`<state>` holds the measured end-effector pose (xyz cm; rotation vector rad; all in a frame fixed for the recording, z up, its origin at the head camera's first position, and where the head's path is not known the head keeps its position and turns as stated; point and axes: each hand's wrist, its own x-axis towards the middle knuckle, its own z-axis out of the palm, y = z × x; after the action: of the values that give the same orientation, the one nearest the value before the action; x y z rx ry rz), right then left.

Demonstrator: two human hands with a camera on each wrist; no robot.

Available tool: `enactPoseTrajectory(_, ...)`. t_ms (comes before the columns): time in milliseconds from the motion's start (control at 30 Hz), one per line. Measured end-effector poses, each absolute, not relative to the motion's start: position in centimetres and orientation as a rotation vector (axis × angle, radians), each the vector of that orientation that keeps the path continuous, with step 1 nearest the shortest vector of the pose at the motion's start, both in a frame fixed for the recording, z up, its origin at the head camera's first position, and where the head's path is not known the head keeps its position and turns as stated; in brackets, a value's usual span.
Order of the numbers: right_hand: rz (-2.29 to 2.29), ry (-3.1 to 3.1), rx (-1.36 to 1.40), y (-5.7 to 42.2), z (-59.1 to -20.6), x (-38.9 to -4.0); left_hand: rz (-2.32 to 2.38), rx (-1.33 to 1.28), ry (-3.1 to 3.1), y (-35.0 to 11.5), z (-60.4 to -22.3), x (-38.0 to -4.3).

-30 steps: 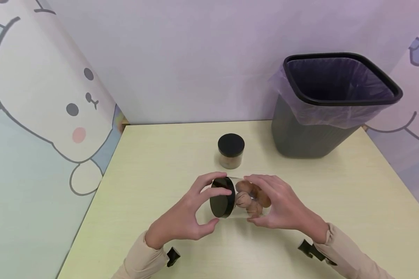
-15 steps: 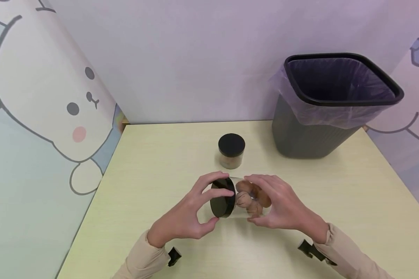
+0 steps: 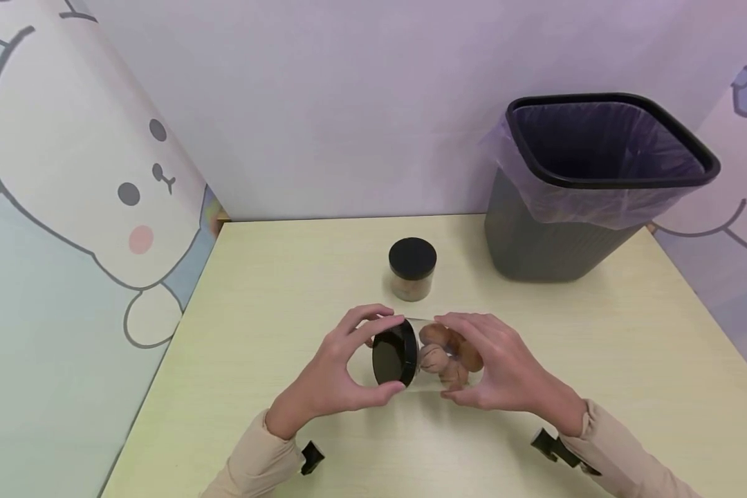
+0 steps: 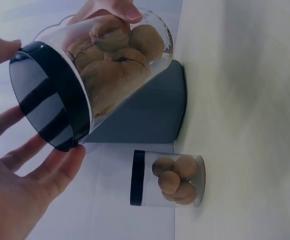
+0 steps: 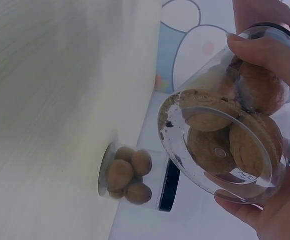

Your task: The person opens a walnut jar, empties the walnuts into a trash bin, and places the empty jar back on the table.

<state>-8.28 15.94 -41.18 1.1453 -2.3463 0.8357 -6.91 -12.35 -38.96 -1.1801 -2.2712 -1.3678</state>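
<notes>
A clear jar of walnuts point(image 4: 117, 60) lies on its side between both hands, held above the table, with its black lid point(image 3: 391, 356) facing left. My left hand point(image 3: 336, 377) grips the lid's edge, thumb below and fingers above. My right hand point(image 3: 504, 363) is wrapped around the jar body near its base. Several walnuts point(image 5: 254, 142) show through the clear bottom in the right wrist view. Behind the hands, a second jar point(image 3: 412, 270) stands upright with its black lid on. It too holds several round brown nuts point(image 4: 178, 177).
A grey bin point(image 3: 535, 242) with a black rim and a purple liner stands at the table's back right. Behind the table point(image 3: 274, 277) is a plain pale wall point(image 3: 324, 124). A cartoon-printed panel point(image 3: 68, 207) borders the left side.
My left hand has shifted its grip around the lid: the thumb has moved right along the lower edge and the fingers have come up. The right hand stays put.
</notes>
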Motion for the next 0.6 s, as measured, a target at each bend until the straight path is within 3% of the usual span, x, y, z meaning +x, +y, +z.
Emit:
enactPoseTrajectory(367,0.826,-2.322,1.155,15.8,-41.1,-8.2,-1.333,-1.067,-2.375,-12.5,-38.8,-6.6)
enactPoseTrajectory(600,0.828,-2.390,1.129,16.1,-41.1,-8.1,-1.307,-1.266,-2.312,-13.0,-37.9,-6.4)
